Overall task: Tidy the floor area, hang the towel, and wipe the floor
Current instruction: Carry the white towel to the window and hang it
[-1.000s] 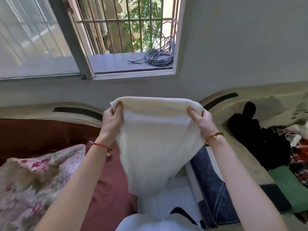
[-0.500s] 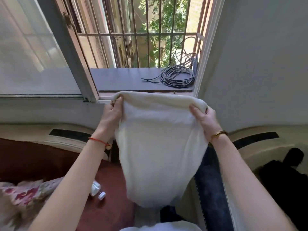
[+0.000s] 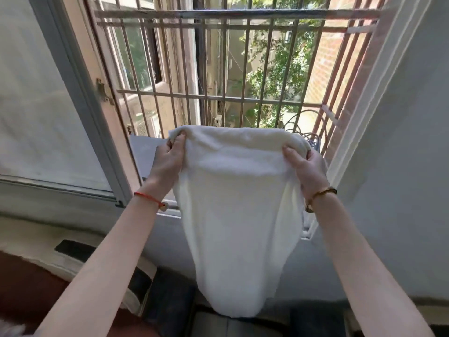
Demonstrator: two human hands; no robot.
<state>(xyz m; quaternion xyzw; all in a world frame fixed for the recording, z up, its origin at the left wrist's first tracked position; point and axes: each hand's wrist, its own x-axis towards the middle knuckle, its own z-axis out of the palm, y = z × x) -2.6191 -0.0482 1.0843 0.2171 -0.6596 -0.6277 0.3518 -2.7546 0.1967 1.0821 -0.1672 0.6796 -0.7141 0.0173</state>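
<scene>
Open window with a grid of pale metal security bars [image 3: 228,69] fills the view beyond both hands; grey window ledge [image 3: 145,152] lies just beyond the left hand.

Cream-white terry towel [image 3: 235,210] is held up in the air between the two hands, in front of the bars and not touching them as far as can be told. Long axis vertical: top edge runs level from hand to hand, body hangs straight down and narrows to a rounded lower end pointing at the floor.

Left hand [image 3: 170,159]: fingers curled, gripping the towel's upper left corner. Red string bracelet [image 3: 150,199] on that wrist.

Right hand [image 3: 306,169]: thumb on the near face, fingers wrapped behind the upper right corner, gripping. Gold bangle [image 3: 320,194] on that wrist.
</scene>
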